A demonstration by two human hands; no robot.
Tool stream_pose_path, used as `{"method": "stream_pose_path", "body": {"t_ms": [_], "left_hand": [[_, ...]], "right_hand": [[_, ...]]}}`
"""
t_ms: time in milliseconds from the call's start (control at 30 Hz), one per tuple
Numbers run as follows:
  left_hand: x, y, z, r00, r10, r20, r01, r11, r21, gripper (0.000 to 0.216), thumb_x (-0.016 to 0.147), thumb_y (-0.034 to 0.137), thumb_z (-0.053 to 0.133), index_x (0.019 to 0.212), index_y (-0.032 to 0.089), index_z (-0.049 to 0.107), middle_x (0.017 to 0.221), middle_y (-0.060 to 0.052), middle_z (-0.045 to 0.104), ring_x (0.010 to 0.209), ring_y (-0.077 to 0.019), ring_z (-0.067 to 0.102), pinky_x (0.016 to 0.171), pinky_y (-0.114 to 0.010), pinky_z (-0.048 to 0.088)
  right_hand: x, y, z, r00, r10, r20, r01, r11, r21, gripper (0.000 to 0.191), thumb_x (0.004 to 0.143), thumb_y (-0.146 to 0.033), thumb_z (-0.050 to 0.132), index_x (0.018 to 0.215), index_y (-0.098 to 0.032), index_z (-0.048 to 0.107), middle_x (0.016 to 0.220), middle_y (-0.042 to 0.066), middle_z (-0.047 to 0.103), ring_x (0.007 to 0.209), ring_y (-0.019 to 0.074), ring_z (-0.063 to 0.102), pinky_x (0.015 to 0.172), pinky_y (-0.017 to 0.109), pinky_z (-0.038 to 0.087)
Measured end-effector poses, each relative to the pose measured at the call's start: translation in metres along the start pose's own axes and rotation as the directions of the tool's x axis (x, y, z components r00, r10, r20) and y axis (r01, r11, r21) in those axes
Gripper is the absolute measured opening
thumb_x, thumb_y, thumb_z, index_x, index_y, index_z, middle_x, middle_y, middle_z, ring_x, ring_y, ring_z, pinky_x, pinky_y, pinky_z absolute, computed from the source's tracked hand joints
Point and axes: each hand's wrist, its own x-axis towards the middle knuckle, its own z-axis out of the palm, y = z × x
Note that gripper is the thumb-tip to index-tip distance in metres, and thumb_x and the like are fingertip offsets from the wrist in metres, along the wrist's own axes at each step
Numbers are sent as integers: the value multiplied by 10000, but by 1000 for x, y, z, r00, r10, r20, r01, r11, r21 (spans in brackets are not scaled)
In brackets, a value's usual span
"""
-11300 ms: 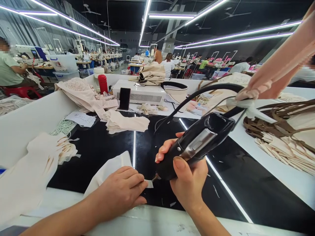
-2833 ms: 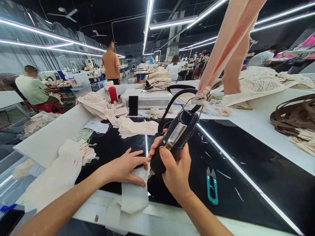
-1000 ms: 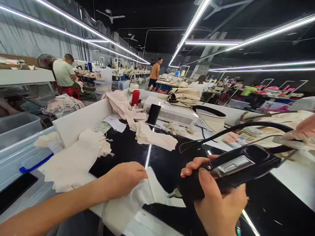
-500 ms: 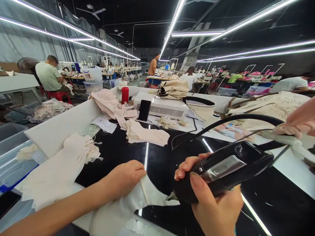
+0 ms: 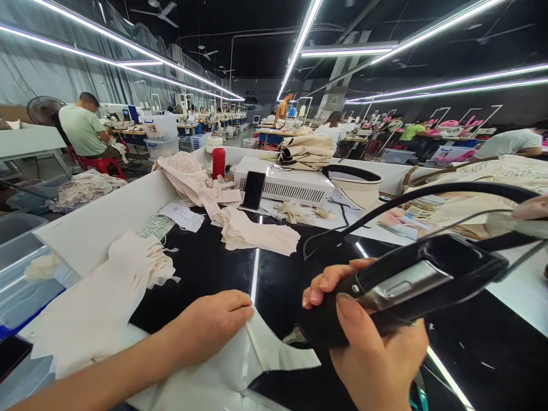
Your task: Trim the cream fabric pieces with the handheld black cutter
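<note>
My left hand (image 5: 216, 322) is closed at the top edge of a whitish fabric piece (image 5: 231, 365), fingers pinched together over it. The fabric spreads toward me, and a curved, pointed end reaches right across the black tabletop. My right hand (image 5: 372, 348) wraps round a black corded electric hand tool (image 5: 411, 291) with a metal plate on its side. A small metal tip shows at the tool's left end, just above the fabric; whether they touch I cannot tell. At the right edge another person's hand (image 5: 533, 208) is at a whitish wrapped part by the tool's cable.
Pale cut fabric stacks (image 5: 257, 231) lie at the middle and left (image 5: 103, 297). A phone (image 5: 254, 190) leans against a white vented box (image 5: 285, 182), beside a red flask (image 5: 218, 162). The tool's black cable (image 5: 398, 208) arches across the right. White boards (image 5: 115, 228) edge the table.
The tool and my right hand have shifted slightly, its rear end swinging right. The fabric's pointed end lies farther right. The other person's hand has moved toward the right edge.
</note>
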Motion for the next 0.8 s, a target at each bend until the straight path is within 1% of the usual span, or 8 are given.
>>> {"method": "stream_pose_path", "body": {"t_ms": [167,267,367,500,700,800], "left_hand": [[3,2,-2,999,-16,28,17,999,-29,259,1035,82,429,1167,154,639,1230,-101,682,1108,-211,690,956,-318,611],[3,3,-2,999,-27,36,28,998,-48,256,1018,68,444,1161,149,640,1241,-106,680,1119,-218,691,959,-324,609],[3,4,0,999,-41,26,42,998,-44,253,1011,57,451,1152,150,639,1242,-103,684,1118,-214,695,954,-312,608],[2,5,2,1000,-31,2,31,999,-36,268,1003,38,440,1157,152,628,1250,-100,688,1121,-202,696,939,-285,611],[2,5,2,1000,-21,-22,20,999,-40,292,990,28,407,1153,137,624,1237,-119,692,1086,-216,714,897,-308,634],[2,5,1,1000,-23,-19,22,999,-43,304,992,25,398,1163,140,621,1235,-114,693,1083,-211,714,909,-311,631]], "right_hand": [[15,22,23,1000,-20,17,19,999,45,303,831,-335,819,1034,-276,601,782,-39,666,587,137,635,557,291,574],[20,33,31,998,-33,45,30,998,55,281,851,-309,791,1045,-276,590,799,-46,660,591,128,631,560,287,560],[21,40,34,998,-32,60,29,998,48,284,861,-288,771,1067,-280,575,804,-54,653,596,124,629,569,290,554],[21,43,34,998,-26,63,24,999,37,284,859,-280,762,1061,-277,562,808,-53,646,597,127,632,568,300,557],[20,42,36,997,-30,72,28,999,23,258,884,-256,729,1068,-273,550,790,-58,645,595,129,626,581,312,554],[20,41,36,997,-30,69,28,999,24,225,892,-248,720,1045,-273,557,794,-58,651,606,131,626,584,314,557]]}}
